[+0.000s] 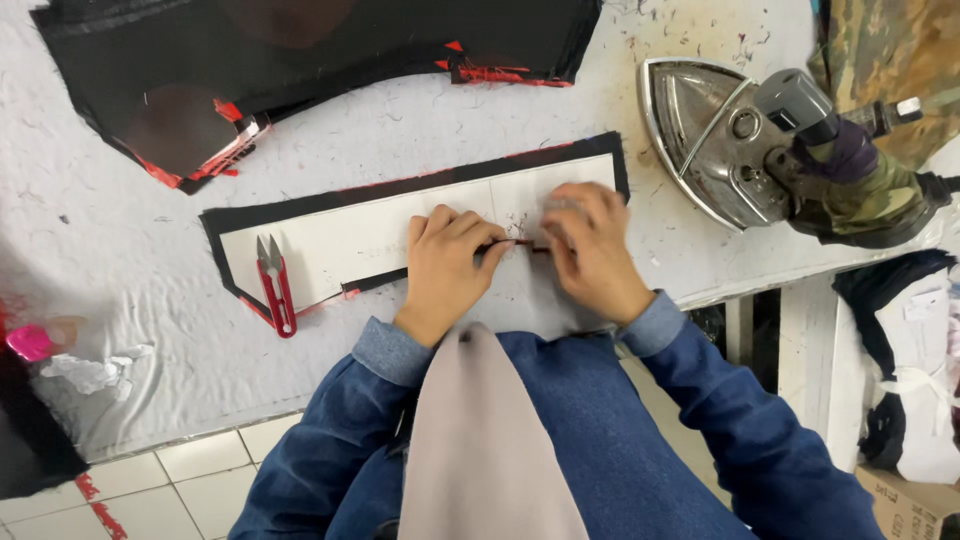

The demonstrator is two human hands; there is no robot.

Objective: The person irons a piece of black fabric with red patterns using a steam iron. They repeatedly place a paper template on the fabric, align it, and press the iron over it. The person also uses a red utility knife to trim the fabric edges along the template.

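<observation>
A long black fabric strip [330, 200] with a white template [340, 245] on top lies across the grey padded table [130, 300]. My left hand [448, 265] presses on the template's lower edge, fingers curled, pinching the folded black and red edge [515, 243]. My right hand [590, 245] rests just to the right, fingers bent on the same edge. Both hands touch the fabric near the strip's right end.
Red thread snips [276, 285] lie on the template's left end. An iron [750, 140] rests on its side at the right. Black fabric pieces with red edging [300, 50] are stacked at the back. Crumpled paper [90, 372] and a pink object [30, 342] sit far left.
</observation>
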